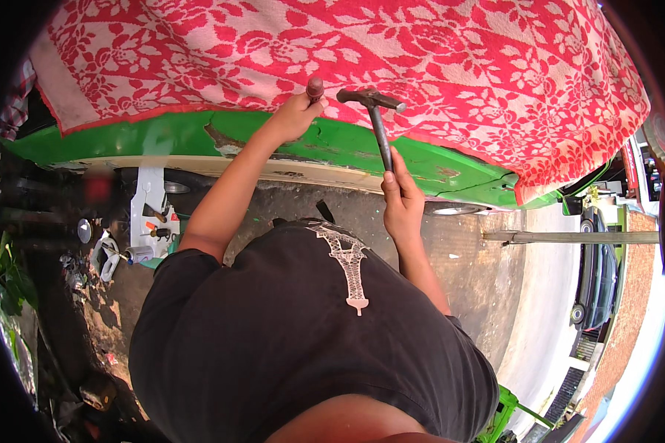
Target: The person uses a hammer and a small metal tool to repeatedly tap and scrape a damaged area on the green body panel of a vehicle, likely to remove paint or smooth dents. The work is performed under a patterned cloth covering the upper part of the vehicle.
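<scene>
My right hand (404,196) is closed around the lower handle of a hammer (379,133). Its dark metal head is raised over the edge of a red and cream floral cloth (436,66). Farther left, my left hand (295,118) grips a short tool with a rounded reddish-brown end (315,88). That end sticks up out of the fist, and the tool's lower part is hidden. Below both hands runs a green vehicle body panel (362,144), with paint chipped off in patches near my left wrist. The cloth lies draped over the vehicle beyond it.
On the ground at left sit a pale board (146,207) with small tools on it and a metal can (138,255). Leafy plants (11,277) stand at the far left. A pole (569,238) and a parked dark car (597,273) are at right.
</scene>
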Action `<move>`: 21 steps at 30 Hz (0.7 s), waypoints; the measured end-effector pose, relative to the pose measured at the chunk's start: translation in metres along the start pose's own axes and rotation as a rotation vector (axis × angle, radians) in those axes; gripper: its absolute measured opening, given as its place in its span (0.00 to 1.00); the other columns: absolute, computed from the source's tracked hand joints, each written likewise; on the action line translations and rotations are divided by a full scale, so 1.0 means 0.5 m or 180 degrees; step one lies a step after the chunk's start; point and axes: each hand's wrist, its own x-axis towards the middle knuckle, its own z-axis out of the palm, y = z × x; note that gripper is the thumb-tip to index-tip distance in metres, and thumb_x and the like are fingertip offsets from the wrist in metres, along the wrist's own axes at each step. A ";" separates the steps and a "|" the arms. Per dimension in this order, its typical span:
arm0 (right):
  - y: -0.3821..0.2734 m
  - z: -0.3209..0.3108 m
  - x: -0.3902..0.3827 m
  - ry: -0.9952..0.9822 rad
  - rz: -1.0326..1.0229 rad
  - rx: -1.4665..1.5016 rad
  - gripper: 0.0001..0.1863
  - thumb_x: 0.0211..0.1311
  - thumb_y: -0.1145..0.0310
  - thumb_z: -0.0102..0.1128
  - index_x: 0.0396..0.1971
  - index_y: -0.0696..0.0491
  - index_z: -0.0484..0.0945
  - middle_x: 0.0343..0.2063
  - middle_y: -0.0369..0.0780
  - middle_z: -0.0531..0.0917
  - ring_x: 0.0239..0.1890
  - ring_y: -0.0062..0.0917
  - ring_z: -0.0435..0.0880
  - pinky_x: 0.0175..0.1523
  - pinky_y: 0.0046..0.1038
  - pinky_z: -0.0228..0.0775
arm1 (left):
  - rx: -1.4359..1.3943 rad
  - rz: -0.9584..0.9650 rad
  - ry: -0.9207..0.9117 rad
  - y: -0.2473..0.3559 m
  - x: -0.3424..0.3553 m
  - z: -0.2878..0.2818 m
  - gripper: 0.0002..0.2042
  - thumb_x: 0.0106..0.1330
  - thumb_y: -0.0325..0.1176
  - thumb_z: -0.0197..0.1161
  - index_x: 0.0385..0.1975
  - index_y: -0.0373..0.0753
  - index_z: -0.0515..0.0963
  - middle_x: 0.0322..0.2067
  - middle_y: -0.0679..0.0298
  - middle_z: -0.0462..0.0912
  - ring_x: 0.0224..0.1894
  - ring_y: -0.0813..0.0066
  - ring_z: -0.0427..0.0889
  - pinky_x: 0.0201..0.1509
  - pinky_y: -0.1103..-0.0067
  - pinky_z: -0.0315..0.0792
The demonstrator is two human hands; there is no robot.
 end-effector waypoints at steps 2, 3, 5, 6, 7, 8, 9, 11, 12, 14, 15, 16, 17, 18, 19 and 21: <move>0.005 -0.009 0.004 0.0241 0.0091 0.0715 0.23 0.72 0.70 0.55 0.65 0.52 0.70 0.23 0.29 0.70 0.25 0.13 0.66 0.33 0.17 0.62 | -0.0149 0.0092 0.0010 -0.002 -0.001 0.002 0.09 0.73 0.37 0.55 0.34 0.37 0.72 0.29 0.71 0.70 0.34 0.81 0.69 0.41 0.77 0.66; 0.007 -0.016 0.007 0.0242 0.0150 0.0728 0.24 0.72 0.69 0.54 0.66 0.55 0.68 0.23 0.28 0.69 0.24 0.11 0.63 0.30 0.15 0.57 | -0.0231 0.0120 0.0012 -0.002 -0.004 -0.002 0.09 0.72 0.37 0.55 0.34 0.38 0.72 0.29 0.71 0.70 0.34 0.81 0.68 0.41 0.78 0.66; 0.016 -0.028 0.007 0.0233 0.0225 0.0757 0.24 0.73 0.69 0.53 0.66 0.54 0.68 0.22 0.28 0.68 0.24 0.10 0.62 0.29 0.15 0.56 | -0.0404 0.0190 -0.0002 0.000 -0.013 -0.015 0.09 0.72 0.36 0.55 0.34 0.38 0.72 0.29 0.72 0.70 0.34 0.82 0.68 0.41 0.78 0.66; 0.021 -0.033 0.006 0.0237 0.0261 0.0766 0.24 0.73 0.68 0.53 0.67 0.54 0.68 0.22 0.28 0.68 0.23 0.10 0.61 0.28 0.15 0.55 | -0.0397 0.0255 -0.0044 0.004 -0.015 -0.022 0.10 0.72 0.37 0.56 0.34 0.37 0.73 0.29 0.71 0.71 0.34 0.81 0.69 0.42 0.77 0.67; 0.025 -0.037 0.001 0.0245 0.0279 0.0799 0.24 0.73 0.69 0.53 0.67 0.53 0.68 0.22 0.27 0.67 0.22 0.09 0.61 0.27 0.15 0.54 | -0.0389 0.0320 -0.0086 0.009 -0.018 -0.030 0.11 0.71 0.39 0.57 0.34 0.37 0.73 0.28 0.70 0.71 0.35 0.80 0.69 0.43 0.76 0.68; 0.028 -0.036 -0.005 0.0264 0.0346 0.0825 0.24 0.73 0.69 0.53 0.67 0.53 0.68 0.22 0.27 0.67 0.22 0.09 0.61 0.27 0.15 0.54 | -0.0387 0.0377 -0.0122 0.012 -0.025 -0.036 0.12 0.71 0.40 0.58 0.34 0.36 0.73 0.28 0.69 0.72 0.35 0.79 0.70 0.43 0.75 0.68; 0.030 -0.034 -0.013 0.0285 0.0413 0.0852 0.24 0.72 0.69 0.53 0.67 0.53 0.68 0.22 0.27 0.66 0.22 0.09 0.61 0.27 0.15 0.54 | -0.0331 0.0385 -0.0192 0.015 -0.031 -0.040 0.11 0.71 0.39 0.58 0.34 0.36 0.73 0.28 0.70 0.72 0.35 0.80 0.70 0.43 0.76 0.68; 0.026 -0.029 -0.029 0.0338 0.0548 0.0880 0.24 0.72 0.70 0.53 0.67 0.52 0.68 0.22 0.27 0.66 0.22 0.09 0.61 0.27 0.15 0.53 | -0.0226 0.0411 -0.0347 0.017 -0.044 -0.044 0.10 0.71 0.37 0.58 0.34 0.37 0.73 0.28 0.70 0.71 0.35 0.81 0.69 0.43 0.76 0.68; 0.020 -0.023 -0.039 0.0370 0.0615 0.0881 0.24 0.72 0.70 0.53 0.67 0.52 0.68 0.22 0.27 0.66 0.22 0.09 0.61 0.27 0.15 0.53 | -0.0263 0.0436 -0.0368 0.012 -0.052 -0.044 0.09 0.71 0.37 0.58 0.34 0.37 0.73 0.27 0.70 0.71 0.34 0.80 0.69 0.42 0.76 0.68; 0.016 -0.017 -0.056 0.0403 0.0689 0.0878 0.25 0.72 0.70 0.52 0.67 0.52 0.67 0.22 0.27 0.66 0.22 0.09 0.61 0.27 0.14 0.54 | -0.0329 0.0478 -0.0419 -0.004 -0.070 -0.039 0.09 0.71 0.35 0.58 0.34 0.37 0.73 0.27 0.68 0.72 0.33 0.78 0.69 0.42 0.76 0.68; 0.018 -0.015 -0.064 0.0404 0.0697 0.0871 0.25 0.72 0.70 0.52 0.67 0.52 0.67 0.22 0.27 0.67 0.22 0.09 0.61 0.27 0.14 0.54 | -0.0241 0.0649 -0.0380 -0.010 -0.080 -0.034 0.08 0.70 0.34 0.59 0.34 0.36 0.72 0.27 0.67 0.72 0.33 0.76 0.70 0.41 0.75 0.68; 0.020 -0.012 -0.072 0.0406 0.0704 0.0864 0.25 0.72 0.70 0.52 0.68 0.52 0.67 0.22 0.27 0.67 0.22 0.09 0.61 0.27 0.14 0.54 | -0.0156 0.0822 -0.0342 -0.015 -0.090 -0.029 0.08 0.69 0.33 0.59 0.34 0.36 0.72 0.27 0.65 0.72 0.32 0.74 0.70 0.41 0.75 0.68; 0.019 -0.010 -0.078 0.0403 0.0742 0.0883 0.25 0.72 0.70 0.52 0.67 0.52 0.67 0.22 0.27 0.67 0.23 0.09 0.61 0.27 0.14 0.54 | -0.0072 0.0994 -0.0299 -0.021 -0.100 -0.025 0.07 0.68 0.32 0.60 0.34 0.36 0.71 0.27 0.64 0.73 0.31 0.72 0.70 0.40 0.74 0.68; 0.018 -0.007 -0.084 0.0400 0.0780 0.0901 0.25 0.72 0.70 0.53 0.67 0.52 0.67 0.22 0.27 0.67 0.23 0.09 0.62 0.27 0.14 0.55 | 0.0040 0.1154 -0.0241 -0.030 -0.106 -0.020 0.07 0.68 0.32 0.60 0.34 0.36 0.70 0.28 0.62 0.72 0.31 0.69 0.71 0.40 0.74 0.68; 0.015 -0.003 -0.091 0.0398 0.0816 0.0919 0.25 0.72 0.70 0.53 0.67 0.52 0.67 0.23 0.27 0.68 0.23 0.09 0.62 0.28 0.14 0.55 | 0.0151 0.1315 -0.0183 -0.040 -0.112 -0.014 0.08 0.67 0.31 0.61 0.33 0.36 0.69 0.28 0.61 0.72 0.31 0.66 0.71 0.39 0.73 0.67; 0.008 0.008 -0.104 0.0477 0.0852 0.0774 0.25 0.72 0.70 0.53 0.67 0.52 0.67 0.23 0.27 0.68 0.23 0.09 0.63 0.28 0.15 0.56 | 0.0230 0.1531 -0.0154 -0.045 -0.119 -0.009 0.08 0.65 0.30 0.61 0.32 0.36 0.68 0.28 0.59 0.71 0.31 0.62 0.71 0.38 0.71 0.67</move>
